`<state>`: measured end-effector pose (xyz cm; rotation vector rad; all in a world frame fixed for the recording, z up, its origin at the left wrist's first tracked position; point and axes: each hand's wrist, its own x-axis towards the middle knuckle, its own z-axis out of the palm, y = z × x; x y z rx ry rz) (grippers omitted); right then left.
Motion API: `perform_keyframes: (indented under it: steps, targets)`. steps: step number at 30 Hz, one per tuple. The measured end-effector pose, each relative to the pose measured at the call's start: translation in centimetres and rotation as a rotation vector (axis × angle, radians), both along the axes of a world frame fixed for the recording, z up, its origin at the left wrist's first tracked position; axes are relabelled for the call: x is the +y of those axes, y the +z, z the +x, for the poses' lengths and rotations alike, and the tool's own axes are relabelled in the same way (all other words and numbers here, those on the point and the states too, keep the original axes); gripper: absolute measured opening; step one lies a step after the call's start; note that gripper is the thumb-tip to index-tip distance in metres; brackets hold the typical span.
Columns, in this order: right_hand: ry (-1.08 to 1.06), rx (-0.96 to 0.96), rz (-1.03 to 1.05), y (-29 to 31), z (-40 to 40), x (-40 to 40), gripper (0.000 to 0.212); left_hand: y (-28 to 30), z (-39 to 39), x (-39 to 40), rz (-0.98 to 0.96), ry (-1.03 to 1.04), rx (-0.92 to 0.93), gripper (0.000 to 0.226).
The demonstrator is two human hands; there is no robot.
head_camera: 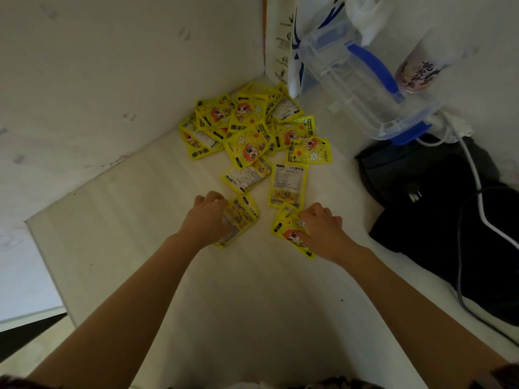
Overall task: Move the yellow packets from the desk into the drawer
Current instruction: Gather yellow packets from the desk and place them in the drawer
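Dim white walls [84, 80] meeting behind

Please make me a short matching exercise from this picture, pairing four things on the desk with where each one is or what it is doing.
Things:
1. left hand
2. right hand
3. clear plastic box
4. black bag

Places or states:
A. on the right of the desk, under a white cable
B. holds a packet showing its printed back
C. tilted in the far corner, blue clips
D. holds a packet showing a cartoon face

Pairs: 1-B, 2-D, 3-C, 4-A
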<state>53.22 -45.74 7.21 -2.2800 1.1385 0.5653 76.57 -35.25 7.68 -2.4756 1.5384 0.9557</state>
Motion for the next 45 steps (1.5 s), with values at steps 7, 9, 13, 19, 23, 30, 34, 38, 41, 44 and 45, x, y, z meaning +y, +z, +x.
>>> perform_keyframes:
  steps: [7, 9, 13, 19, 23, 30, 34, 38, 41, 44, 45]
  targets:
    - [-0.137, -0.051, 0.084, 0.2, -0.3, 0.5, 0.046, -0.6, -1.4, -0.6, -0.014, -0.004, -0.022, 0.048]
    - [-0.224, -0.084, 0.087, 0.3, -0.2, 0.6, 0.047, -0.4, -1.4, -0.5, -0.039, 0.022, 0.007, 0.044]
    - [-0.356, -0.14, 0.079, 0.5, -0.3, 0.2, 0.046, 0.3, -1.1, -0.5, -0.12, 0.166, 0.113, 0.043]
    - [-0.53, -0.281, 0.16, 1.6, -0.2, -1.0, 0.031, 1.4, 0.8, -0.9, -0.216, 0.342, 0.327, 0.038]
    - [-0.706, -0.5, 0.223, 2.6, 0.8, -2.4, 0.03, 1.8, 2.4, -2.5, -0.328, 0.52, 0.487, 0.043]
    - [-0.992, -0.724, 0.367, 2.0, 4.6, -5.0, 0.022, 0.8, 2.9, -6.5, -0.446, 0.806, 0.65, 0.037]
    - [-1.08, -0.718, 0.313, 0.6, 5.7, -5.3, 0.025, -0.9, 2.6, -7.2, -0.458, 0.886, 0.609, 0.038]
    - [-1.133, -0.657, 0.324, -0.3, 5.9, -5.0, 0.055, -1.8, 2.2, -7.2, -0.436, 0.8, 0.418, 0.036]
    - [-1.096, -0.527, 0.289, -0.8, 6.1, -5.1, 0.045, -1.9, 1.9, -7.3, -0.436, 0.711, 0.296, 0.04]
    - [-1.055, -0.426, 0.246, -1.0, 6.6, -5.2, 0.032, -1.7, 1.6, -7.6, -0.427, 0.704, 0.261, 0.05]
    - [-1.045, -0.409, 0.229, -1.3, 6.8, -5.2, 0.034, -1.7, 1.6, -7.6, -0.42, 0.71, 0.262, 0.052]
